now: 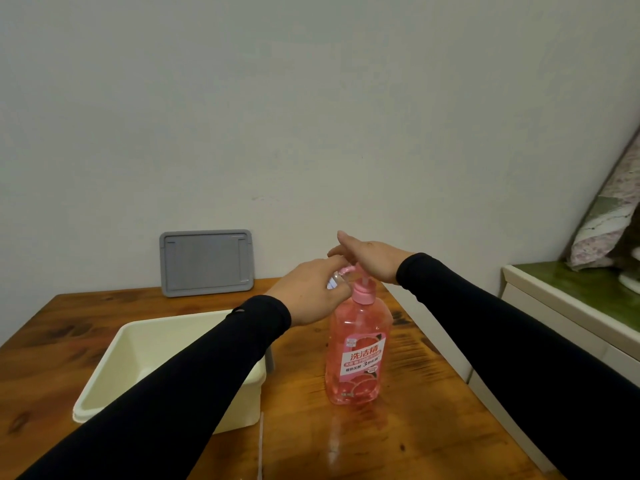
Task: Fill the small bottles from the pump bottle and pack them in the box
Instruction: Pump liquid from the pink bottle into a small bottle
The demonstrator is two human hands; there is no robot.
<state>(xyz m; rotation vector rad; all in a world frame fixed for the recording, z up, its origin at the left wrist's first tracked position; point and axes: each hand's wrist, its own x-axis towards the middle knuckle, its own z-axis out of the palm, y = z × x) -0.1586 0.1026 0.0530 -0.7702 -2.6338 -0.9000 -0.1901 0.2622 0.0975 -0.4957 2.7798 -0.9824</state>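
A pink pump bottle with a pink label stands upright on the wooden table. My right hand lies flat, palm down, on top of its pump head, fingers stretched out. My left hand is closed around a small clear bottle, held just under the pump spout. Most of the small bottle is hidden by my fingers. A cream plastic box sits to the left of the pump bottle, partly covered by my left sleeve.
A grey lid leans upright against the wall at the back of the table. A white cabinet with a green top stands to the right, with a patterned cloth bundle on it.
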